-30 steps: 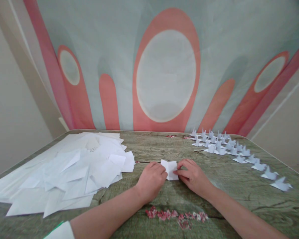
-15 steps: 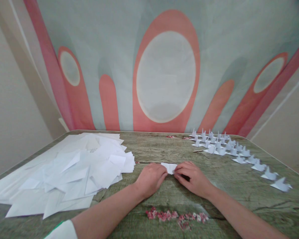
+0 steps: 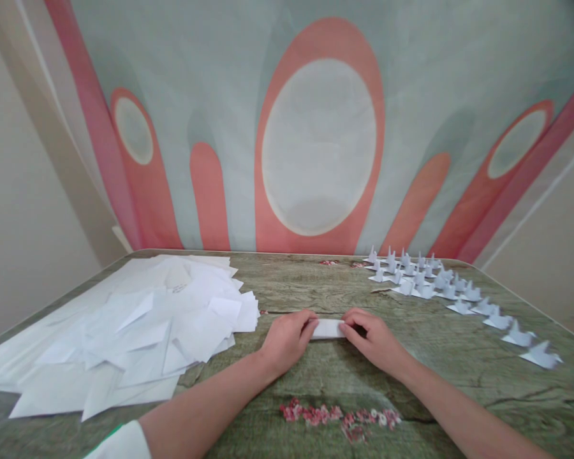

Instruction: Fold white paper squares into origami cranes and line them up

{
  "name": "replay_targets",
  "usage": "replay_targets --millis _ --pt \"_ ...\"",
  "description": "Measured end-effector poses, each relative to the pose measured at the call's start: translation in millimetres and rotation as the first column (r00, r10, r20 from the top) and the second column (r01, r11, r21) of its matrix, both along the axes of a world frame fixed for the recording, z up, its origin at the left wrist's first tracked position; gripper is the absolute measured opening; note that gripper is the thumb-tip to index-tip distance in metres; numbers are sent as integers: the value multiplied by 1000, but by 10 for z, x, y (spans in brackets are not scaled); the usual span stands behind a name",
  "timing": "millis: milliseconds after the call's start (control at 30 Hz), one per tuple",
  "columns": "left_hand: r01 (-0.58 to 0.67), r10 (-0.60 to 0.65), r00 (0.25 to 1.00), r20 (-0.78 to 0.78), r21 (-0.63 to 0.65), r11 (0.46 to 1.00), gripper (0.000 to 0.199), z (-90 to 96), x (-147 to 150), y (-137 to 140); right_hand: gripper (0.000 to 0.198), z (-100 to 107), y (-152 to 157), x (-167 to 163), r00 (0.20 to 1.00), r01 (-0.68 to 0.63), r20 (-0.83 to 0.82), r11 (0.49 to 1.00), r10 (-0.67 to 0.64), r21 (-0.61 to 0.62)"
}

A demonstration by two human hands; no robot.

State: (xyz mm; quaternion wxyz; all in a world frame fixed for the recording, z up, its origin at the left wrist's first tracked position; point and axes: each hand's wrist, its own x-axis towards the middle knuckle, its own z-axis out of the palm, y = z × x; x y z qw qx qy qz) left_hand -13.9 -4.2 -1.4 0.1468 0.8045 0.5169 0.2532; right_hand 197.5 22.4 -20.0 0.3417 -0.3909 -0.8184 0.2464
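Between my two hands a small piece of white paper is folded into a narrow strip, low over the middle of the table. My left hand pinches its left end between thumb and fingers. At the right end, the thumb and fingers of my right hand are closed on the paper in the same way. Both ends of the strip are hidden under the fingertips. To the right, several folded white paper cranes stand in slanting rows.
A loose heap of white paper sheets covers the left of the wood-grain table. Pink flowers are printed on the tabletop near me. Behind the far edge hangs a green and coral backdrop.
The paper between my hands now shows as a flat, narrow strip instead of a creased, partly raised piece. My right hand has shifted slightly right, and the hands are a little farther apart.
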Motion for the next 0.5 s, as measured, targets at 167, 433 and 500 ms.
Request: replay_targets --millis 167,433,500 --pt "15 -13 1000 -14 86 996 19 40 18 -36 20 -45 30 -15 999 35 23 999 -35 2" --pt "65 -70 995 75 67 996 48 5 84 -169 17 -13 21 -32 998 40 53 999 -40 -5" --pt "27 -30 989 144 25 999 51 -39 58 -121 17 -4 6 -34 999 6 48 1000 -6 -5"
